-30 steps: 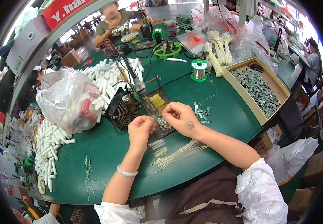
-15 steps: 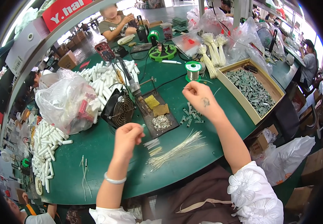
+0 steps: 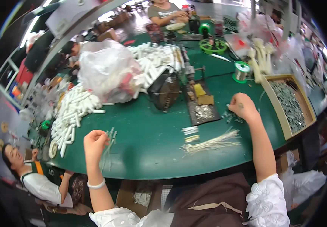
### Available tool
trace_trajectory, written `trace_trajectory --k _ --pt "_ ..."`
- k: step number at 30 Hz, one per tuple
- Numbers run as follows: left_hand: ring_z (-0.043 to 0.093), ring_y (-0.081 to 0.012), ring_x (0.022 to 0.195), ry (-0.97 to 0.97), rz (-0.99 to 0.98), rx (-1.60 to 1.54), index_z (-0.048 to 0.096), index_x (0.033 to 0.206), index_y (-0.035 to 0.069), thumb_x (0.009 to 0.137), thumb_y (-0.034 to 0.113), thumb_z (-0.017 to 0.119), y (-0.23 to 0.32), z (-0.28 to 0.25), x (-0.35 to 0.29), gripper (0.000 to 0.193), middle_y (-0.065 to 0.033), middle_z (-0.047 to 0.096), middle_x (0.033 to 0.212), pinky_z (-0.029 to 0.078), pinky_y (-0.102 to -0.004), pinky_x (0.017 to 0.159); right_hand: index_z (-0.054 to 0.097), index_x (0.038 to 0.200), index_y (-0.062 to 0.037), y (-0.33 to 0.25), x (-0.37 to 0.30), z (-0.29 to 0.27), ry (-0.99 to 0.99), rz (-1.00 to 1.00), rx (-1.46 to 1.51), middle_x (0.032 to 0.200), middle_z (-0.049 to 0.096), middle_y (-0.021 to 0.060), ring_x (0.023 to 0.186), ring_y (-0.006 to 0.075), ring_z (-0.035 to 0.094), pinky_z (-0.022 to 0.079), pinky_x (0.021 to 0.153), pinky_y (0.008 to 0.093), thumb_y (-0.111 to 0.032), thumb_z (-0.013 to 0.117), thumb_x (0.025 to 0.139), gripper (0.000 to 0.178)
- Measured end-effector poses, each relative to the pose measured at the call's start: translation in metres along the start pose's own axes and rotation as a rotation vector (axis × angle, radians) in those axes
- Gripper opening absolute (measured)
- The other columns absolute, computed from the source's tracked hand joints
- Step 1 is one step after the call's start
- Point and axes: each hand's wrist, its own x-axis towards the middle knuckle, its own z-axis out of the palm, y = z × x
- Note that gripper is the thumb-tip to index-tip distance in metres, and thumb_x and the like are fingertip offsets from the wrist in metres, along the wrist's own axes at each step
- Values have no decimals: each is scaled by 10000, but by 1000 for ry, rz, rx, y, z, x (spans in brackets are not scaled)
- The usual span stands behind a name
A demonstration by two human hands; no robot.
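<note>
The left hand (image 3: 94,146) is beside wires (image 3: 113,137) left of the dark tray (image 3: 200,122) and the right hand (image 3: 244,107) at circuit strips (image 3: 229,115) right of it, seemingly spread for easy reach, each grip pinched together, any hold unclear.

No lettering is legible — it is all blurred or small. Faint pale print marks the far person's shirt (image 3: 164,12), a light mark sits on the left person's dark green vest (image 3: 51,170), and red patches show on the far-right plastic bags (image 3: 259,23).
</note>
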Motion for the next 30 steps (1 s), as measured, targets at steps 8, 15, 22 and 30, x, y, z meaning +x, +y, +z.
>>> trace_trajectory --k 8,15,22,30 --pt "628 -202 616 207 212 350 672 809 -6 746 92 668 -68 18 28 117 -104 646 697 483 -321 596 575 743 32 -18 -7 -8 147 -30 252 646 594 106 588 207 579 484 605 314 -117 622 737 156" --pt "581 -323 782 246 514 1164 661 844 41 733 71 629 -42 44 20 120 -130 613 786 460 -426 702 628 875 27 -47 -14 -7 -55 -220 739 706 617 41 607 89 561 458 553 239 -74 608 800 127" --pt "594 -228 696 -534 755 238 652 830 19 748 77 669 51 147 -31 102 -102 619 760 469 -313 616 641 947 57 -49 -17 3 -259 -157 751 783 658 75 644 99 599 504 619 235 -36 608 806 172" --pt "576 -231 628 -810 701 319 615 739 -13 717 84 643 69 199 -36 104 -120 591 693 461 -328 586 667 898 13 -47 -19 15 -203 -242 705 815 681 150 729 223 663 517 701 317 -133 643 798 179"
